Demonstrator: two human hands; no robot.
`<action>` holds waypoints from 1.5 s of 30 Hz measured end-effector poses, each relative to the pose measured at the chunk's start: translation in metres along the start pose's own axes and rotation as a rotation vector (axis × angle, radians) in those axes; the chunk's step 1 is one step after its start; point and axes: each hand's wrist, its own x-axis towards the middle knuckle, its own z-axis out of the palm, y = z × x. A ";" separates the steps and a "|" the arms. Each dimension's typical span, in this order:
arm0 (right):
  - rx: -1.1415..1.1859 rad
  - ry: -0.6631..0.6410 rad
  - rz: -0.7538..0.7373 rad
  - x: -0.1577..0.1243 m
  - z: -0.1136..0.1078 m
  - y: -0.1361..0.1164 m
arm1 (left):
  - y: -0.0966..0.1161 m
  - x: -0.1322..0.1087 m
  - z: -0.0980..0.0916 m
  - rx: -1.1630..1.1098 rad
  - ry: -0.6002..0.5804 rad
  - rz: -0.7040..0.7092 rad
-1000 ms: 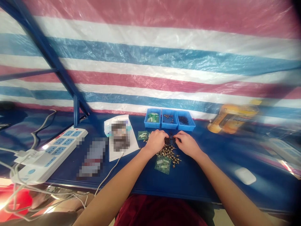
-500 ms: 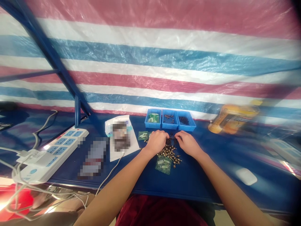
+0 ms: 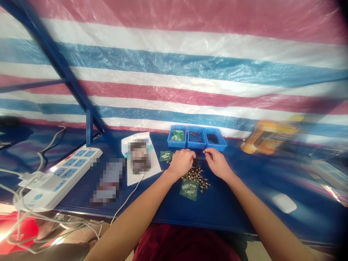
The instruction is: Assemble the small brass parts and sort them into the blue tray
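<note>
On the blue tabletop lies a pile of brass-coloured fittings (image 3: 197,175), with dark screws (image 3: 200,159) at its far side. My left hand (image 3: 182,162) rests at the pile's left edge, its fingers curled down; whatever they hold is hidden. To the right of the dark screws is my right hand (image 3: 217,163), thumb and forefinger drawn together near the front of the right bin. Anything in that pinch is too small to name. A small green bag of pale parts (image 3: 189,189) lies at the pile's near side, and another green bag (image 3: 165,156) sits left of my left hand.
Behind my hands stand three blue bins: the left bin (image 3: 176,144) holds green bags, the middle bin (image 3: 196,146) brass-coloured pieces, the right bin (image 3: 216,148) dark screws. A power strip (image 3: 67,174), white packet (image 3: 156,168), orange bottle (image 3: 269,137) and white case (image 3: 284,203) lie around.
My right hand has shifted slightly up and away from the dark screws, its fingertips now closer to the right bin. My left hand has barely moved.
</note>
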 end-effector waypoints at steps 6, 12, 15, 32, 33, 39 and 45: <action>0.027 0.004 0.047 -0.003 -0.005 -0.012 | 0.002 0.000 -0.001 -0.002 -0.019 -0.021; 0.028 -0.003 0.016 -0.004 -0.007 -0.017 | 0.002 -0.001 0.000 -0.002 -0.004 -0.012; 0.011 -0.007 0.011 -0.005 -0.008 -0.018 | 0.001 -0.001 0.000 0.008 -0.020 -0.005; -0.017 -0.044 -0.015 -0.008 -0.008 -0.020 | 0.013 -0.009 -0.022 0.014 0.066 -0.059; -0.015 -0.042 -0.015 -0.008 -0.008 -0.019 | 0.013 -0.017 -0.031 0.043 0.143 -0.090; 0.014 -0.021 -0.016 -0.008 -0.007 -0.017 | -0.026 -0.085 -0.071 0.306 0.395 -0.502; 0.019 -0.018 -0.002 -0.008 -0.008 -0.016 | -0.067 -0.108 -0.068 0.349 0.232 -0.671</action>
